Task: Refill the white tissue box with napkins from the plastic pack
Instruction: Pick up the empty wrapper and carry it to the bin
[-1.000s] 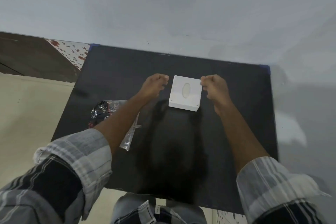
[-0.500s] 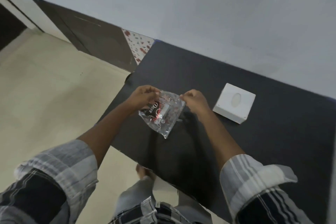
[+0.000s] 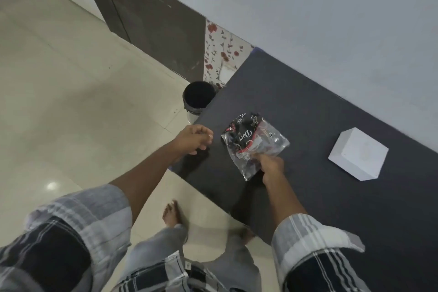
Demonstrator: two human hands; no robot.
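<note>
Head view: the plastic pack (image 3: 253, 143) sits at centre frame, held just above or on the dark desk (image 3: 331, 114), near the desk's left corner. The right hand (image 3: 270, 166) has its grip clamped on the pack's lower edge, fingers pinching the clear film from below in the frame. The pack's long axis runs diagonally, from its printed black end at upper left down to the clear corner at lower right of the hand. It looks flat and slack; whether napkins are inside cannot be told from here.

The left hand (image 3: 194, 138) is just left of the pack, over the desk's edge, apart from it. Its fingers are loosely curled with nothing visibly between them.

The white tissue box (image 3: 359, 156) stands on the desk toward the right of the frame, well apart from the pack, with its oval slot facing up. It lies to the right of the gripping hand, so the right hand is the nearer one to it. The left hand is nearer the pack's printed upper end. My judgement: opening the pack calls for the left hand to close on that free end opposite the right-hand grip.

A black bin (image 3: 198, 97) stands on the floor beyond the desk's corner.
</note>
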